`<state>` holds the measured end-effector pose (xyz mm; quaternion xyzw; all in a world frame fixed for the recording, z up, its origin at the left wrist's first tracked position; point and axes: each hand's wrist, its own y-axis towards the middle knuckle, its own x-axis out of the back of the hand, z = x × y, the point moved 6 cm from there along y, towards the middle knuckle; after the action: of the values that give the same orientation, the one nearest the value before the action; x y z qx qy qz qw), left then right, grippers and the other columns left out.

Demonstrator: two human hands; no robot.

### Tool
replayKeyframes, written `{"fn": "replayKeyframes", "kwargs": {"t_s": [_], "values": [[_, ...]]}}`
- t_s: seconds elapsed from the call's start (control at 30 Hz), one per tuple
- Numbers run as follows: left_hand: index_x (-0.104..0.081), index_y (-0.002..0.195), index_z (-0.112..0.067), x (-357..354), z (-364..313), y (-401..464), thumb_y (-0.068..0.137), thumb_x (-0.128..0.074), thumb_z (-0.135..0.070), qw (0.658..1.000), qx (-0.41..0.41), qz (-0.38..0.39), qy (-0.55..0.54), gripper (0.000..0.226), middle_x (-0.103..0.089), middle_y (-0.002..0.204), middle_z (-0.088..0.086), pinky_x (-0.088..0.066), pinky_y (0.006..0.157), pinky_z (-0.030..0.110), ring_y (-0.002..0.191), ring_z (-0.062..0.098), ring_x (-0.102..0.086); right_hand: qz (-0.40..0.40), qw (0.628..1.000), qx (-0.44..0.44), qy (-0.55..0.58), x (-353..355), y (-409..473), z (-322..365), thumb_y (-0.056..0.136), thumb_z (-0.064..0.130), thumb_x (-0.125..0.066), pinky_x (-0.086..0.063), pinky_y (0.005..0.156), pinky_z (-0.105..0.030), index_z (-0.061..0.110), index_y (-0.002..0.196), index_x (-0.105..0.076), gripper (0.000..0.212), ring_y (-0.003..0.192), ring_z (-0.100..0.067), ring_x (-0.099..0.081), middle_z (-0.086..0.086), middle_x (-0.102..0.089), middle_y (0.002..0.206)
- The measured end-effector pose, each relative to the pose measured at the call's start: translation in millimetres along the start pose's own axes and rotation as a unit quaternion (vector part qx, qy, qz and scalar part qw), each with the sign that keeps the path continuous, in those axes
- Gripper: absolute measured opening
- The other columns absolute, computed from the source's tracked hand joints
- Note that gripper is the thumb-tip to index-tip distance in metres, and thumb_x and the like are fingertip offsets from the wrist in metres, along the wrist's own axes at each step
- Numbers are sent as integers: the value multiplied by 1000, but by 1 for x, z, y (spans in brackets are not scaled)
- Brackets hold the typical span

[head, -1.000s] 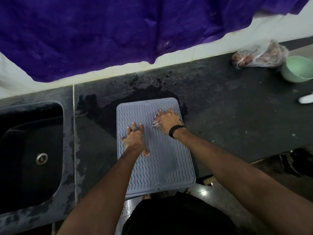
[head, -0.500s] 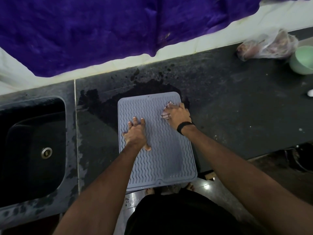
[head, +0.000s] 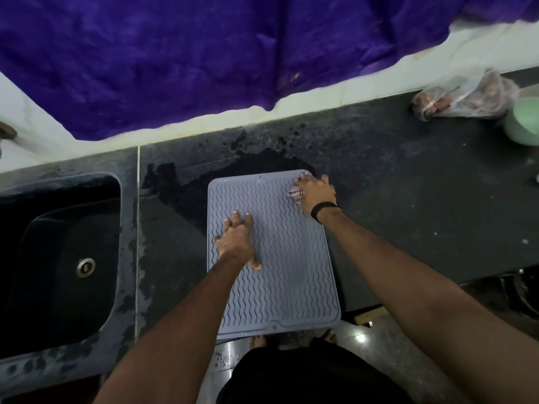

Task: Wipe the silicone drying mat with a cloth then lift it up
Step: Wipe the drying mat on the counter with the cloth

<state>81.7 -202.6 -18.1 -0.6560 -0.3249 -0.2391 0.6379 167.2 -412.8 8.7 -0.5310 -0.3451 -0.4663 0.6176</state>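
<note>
A grey-blue silicone drying mat (head: 280, 275) with wavy ridges lies flat on the dark counter, its near edge hanging a little past the counter's front. My left hand (head: 235, 240) rests flat on the mat's left half, fingers spread and straight. My right hand (head: 316, 192), with a black band on its wrist, is at the mat's far right corner and grips a small patterned cloth (head: 295, 193), pressing it onto the mat. Most of the cloth is hidden under the hand.
A black sink (head: 58, 258) is set into the counter (head: 408, 214) at the left. A wet patch (head: 233, 167) darkens the counter behind the mat. At the far right lie a plastic bag (head: 463, 97) and a green bowl (head: 523, 123). Purple fabric (head: 204, 53) hangs above.
My right hand has slid the cloth from the mat's upper middle out to its far right corner. The left hand has stayed pressed on the mat.
</note>
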Motion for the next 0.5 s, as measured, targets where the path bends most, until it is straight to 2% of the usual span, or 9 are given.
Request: {"fn": "replayKeyframes", "kwargs": {"t_s": [0.2, 0.33, 0.5], "values": [[9, 163, -29, -1, 0, 5, 64, -97, -32, 1000, -4, -4, -1, 145, 23, 169, 2, -17, 123, 64, 157, 33, 13, -28, 999, 23, -34, -10, -8, -3, 81, 25, -66, -38, 98, -45, 21, 125, -62, 45, 123, -32, -39, -3, -57, 131], [11, 163, -28, -1, 1, 6, 66, -97, -31, 1000, -6, 2, -2, 145, 25, 169, 3, -16, 123, 64, 157, 34, 14, -93, 995, -42, -15, 15, 24, 0, 85, 23, -61, -42, 90, -44, 12, 116, -64, 33, 120, -35, -41, -10, -64, 116], [15, 163, -26, -2, 1, 5, 68, -95, -31, 1000, -8, 7, 12, 145, 26, 169, 4, -15, 124, 63, 157, 35, 15, -59, 993, -91, -48, 3, 45, 35, 89, 35, -56, -43, 90, -42, 10, 117, -61, 38, 121, -35, -40, -14, -58, 121]]}}
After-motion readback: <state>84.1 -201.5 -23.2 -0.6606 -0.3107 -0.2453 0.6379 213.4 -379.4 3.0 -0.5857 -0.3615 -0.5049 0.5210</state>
